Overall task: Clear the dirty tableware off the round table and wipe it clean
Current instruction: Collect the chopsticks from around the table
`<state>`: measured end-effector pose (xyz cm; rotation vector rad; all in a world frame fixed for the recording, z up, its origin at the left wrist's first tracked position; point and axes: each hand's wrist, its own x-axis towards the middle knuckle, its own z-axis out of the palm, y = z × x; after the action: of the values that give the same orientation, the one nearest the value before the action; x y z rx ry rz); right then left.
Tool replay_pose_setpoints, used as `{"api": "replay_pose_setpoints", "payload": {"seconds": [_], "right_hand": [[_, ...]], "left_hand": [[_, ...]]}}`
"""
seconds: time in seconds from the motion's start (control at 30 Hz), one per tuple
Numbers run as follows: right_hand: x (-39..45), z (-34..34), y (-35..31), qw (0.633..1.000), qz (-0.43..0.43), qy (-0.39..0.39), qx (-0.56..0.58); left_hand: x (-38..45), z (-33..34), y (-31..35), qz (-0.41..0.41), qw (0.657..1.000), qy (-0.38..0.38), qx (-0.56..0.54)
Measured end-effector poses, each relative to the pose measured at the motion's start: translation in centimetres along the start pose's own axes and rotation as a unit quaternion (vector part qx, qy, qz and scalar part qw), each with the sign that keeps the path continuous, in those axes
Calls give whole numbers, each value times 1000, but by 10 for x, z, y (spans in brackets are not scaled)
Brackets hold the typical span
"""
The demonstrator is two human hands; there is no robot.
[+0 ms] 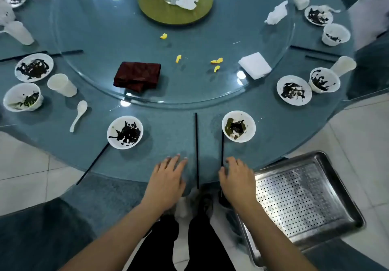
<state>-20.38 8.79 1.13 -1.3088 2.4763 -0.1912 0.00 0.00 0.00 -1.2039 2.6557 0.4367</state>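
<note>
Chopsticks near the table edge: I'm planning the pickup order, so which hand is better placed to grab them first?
Right hand: its fingers already touch the shorter chopstick, and the metal tray is beside it.

Round glass desk [172,161] seen from above, left hand [168,178] flat on its near edge, right hand [237,179] touching a black chopstick [222,148], another chopstick [196,151] between the hands, dirty bowl [238,126] beyond the right hand, perforated steel tray [303,199] beside it.
</note>
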Motion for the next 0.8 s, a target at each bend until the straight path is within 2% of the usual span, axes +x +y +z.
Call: {"api": "replay_pose_setpoints", "payload": {"seconds": [0.1, 0.2, 0.33, 0.47, 0.63, 0.8], "right_hand": [[4, 12, -1, 999, 42, -22, -17], [7, 23, -9, 997, 55, -49, -5], [17, 26, -27, 998, 37, -43, 3], [24, 29, -52, 999, 33, -25, 0], [32, 41, -77, 994, 98, -33, -24], [35, 45, -78, 976, 191, -53, 95]], "left_hand": [[-1, 4, -9, -26, 999, -17, 18], [-10, 8, -18, -60, 998, -1, 32], [-20, 11, -36, -84, 996, 15, 22], [-29, 17, -53, -73, 997, 6, 13], [-41, 18, -65, -47, 999, -14, 7], [-50, 11, -76, -39, 999, 2, -17]]}}
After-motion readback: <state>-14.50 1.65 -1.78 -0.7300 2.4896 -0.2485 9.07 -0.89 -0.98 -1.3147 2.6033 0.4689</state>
